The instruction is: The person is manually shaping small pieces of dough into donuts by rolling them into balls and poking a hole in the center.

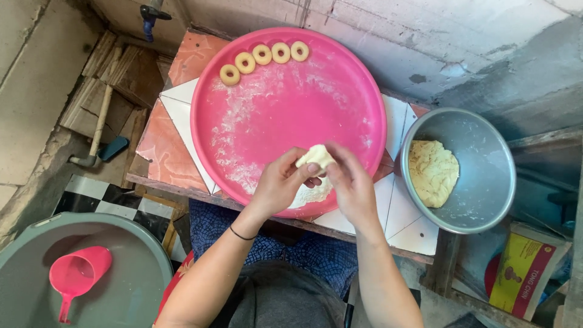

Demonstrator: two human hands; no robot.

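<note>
**Two hands work a dough piece over the pink tray**

The tiled table (pixel 176 130) carries a big round pink tray (pixel 358 103), dusted with white flour. To its right stands a metal bowl (pixel 486 176), and inside it, against the left wall, lies a pale lump of dough (pixel 432 172). At bottom left there is a grey tub (pixel 130 285) with a pink scoop (pixel 77 274) in it.

Over the near edge of the tray, the left hand (pixel 279 182) and the right hand (pixel 352 185) meet. Between them is a small dough piece (pixel 316 156), held above the tray and not touching it. The fingers of both hands are closed on this piece from the two sides, with the fingertips pressing it. The piece is a little longer than wide; its long axis goes from lower left to upper right, the higher end toward the right hand.

At the far rim of the tray, five dough rings (pixel 262 54) lie in a curved row, just beside each other.
</note>
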